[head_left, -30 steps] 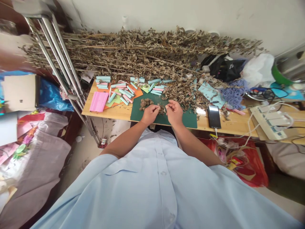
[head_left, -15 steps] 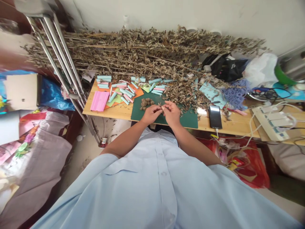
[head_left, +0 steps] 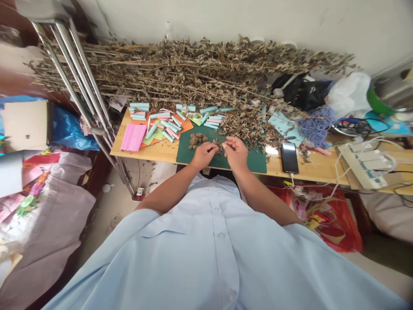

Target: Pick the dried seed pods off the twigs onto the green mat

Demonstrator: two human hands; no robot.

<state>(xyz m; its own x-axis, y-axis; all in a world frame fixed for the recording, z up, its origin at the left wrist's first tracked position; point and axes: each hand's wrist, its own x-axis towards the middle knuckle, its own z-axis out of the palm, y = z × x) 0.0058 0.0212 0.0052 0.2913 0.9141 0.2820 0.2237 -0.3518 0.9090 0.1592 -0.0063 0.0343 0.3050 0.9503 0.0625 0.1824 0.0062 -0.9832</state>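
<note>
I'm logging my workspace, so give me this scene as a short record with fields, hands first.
Left hand: by dried leaf bits; grip contents too small to tell
Right hand: fingers bent, apart from the left hand; grip contents unclear
Mat: green, below both hands
Brown clumps: on the mat, beyond the left hand
Phone: right of the mat, cable attached
Dried stalks: along the back of the table
</note>
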